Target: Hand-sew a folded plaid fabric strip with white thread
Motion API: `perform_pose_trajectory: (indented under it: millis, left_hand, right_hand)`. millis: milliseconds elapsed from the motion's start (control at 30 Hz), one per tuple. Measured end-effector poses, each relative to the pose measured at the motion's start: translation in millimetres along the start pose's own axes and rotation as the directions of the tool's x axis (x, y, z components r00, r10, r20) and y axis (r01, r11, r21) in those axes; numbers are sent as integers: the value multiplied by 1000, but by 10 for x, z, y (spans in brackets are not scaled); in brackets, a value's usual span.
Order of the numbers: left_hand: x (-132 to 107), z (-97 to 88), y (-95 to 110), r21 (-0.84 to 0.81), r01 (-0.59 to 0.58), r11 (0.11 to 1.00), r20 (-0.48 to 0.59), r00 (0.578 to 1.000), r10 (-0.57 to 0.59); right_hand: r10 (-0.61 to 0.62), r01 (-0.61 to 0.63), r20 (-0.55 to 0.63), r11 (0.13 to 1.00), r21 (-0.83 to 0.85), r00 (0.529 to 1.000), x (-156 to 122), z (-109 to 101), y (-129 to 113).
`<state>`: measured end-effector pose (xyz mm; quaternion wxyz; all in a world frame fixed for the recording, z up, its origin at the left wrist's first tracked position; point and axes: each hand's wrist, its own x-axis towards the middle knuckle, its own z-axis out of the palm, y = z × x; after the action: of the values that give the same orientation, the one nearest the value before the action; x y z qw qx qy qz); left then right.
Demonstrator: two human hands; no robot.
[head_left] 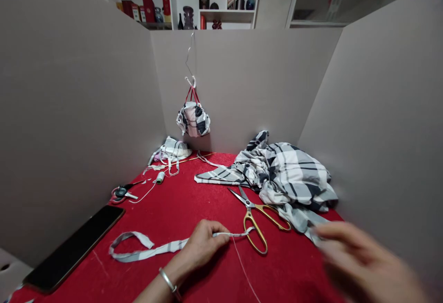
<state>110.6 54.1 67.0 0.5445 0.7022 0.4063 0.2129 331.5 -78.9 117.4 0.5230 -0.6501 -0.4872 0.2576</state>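
Note:
My left hand (202,245) rests on the red cloth (194,201), its fingers pinched on a narrow plaid fabric strip (138,250) that loops out to the left. A thin white thread (244,270) runs from the strip's end down toward the near edge. My right hand (360,261) hovers at the lower right, smeared by motion, so its fingers are unclear. Gold-handled scissors (254,220) lie open just right of my left hand.
A heap of plaid fabric (287,174) lies at the back right. A dark phone (74,247) sits at the left edge, small scissors (121,193) and a thread spool (159,177) behind it. A plaid pouch (193,118) hangs on the grey back partition.

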Motion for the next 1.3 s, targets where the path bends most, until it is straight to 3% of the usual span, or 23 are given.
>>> perform_pose_trajectory:
  millis: [67,133,233,333,433,633,700,767,833,900,967,1100,1300]
  left_hand:
    - [-1,2,-2,-3,0,1000,-8,1000,0]
    - [-4,-3,-1,6,-22,1000,-11,1000,22]
    - [-9,5,-2,26,-40,999,-34,999,41]
    - [1,75,4,80,-49,996,-94,994,57]
    - [28,192,38,150,-90,985,-134,985,110]
    - [20,276,139,202,-138,970,-77,985,157]
    - [0,255,139,197,-155,968,-62,984,170]
    - [-13,236,126,191,-165,967,-46,983,177]
    - [-14,228,111,193,-155,969,-52,984,168]
    - [-8,227,102,199,-145,969,-70,984,161]
    - [-2,227,97,198,-147,969,-79,983,165]
    - [7,224,80,179,-156,971,-80,982,173]
    - [16,237,79,145,-121,982,-114,984,138]
  right_hand:
    - [-43,66,150,986,-152,988,180,259,88]
    - [-116,249,346,895,-370,931,344,519,189]
    - [-159,356,432,831,-428,888,492,768,335]
    - [-172,389,442,794,-467,881,539,777,459]
    - [-174,405,445,764,-503,879,574,637,559]
    - [-154,384,429,760,-524,890,608,375,503]
    - [-123,301,365,821,-485,923,528,363,402]
    - [-9,111,302,940,-322,953,404,401,317]
    - [121,-112,335,993,-47,934,278,480,282]
    - [138,-211,410,968,138,902,186,573,296]
    - [53,-135,412,976,173,910,143,647,330]
    - [-94,68,367,994,83,925,136,696,381]
    - [-102,112,351,994,-7,931,97,694,450]
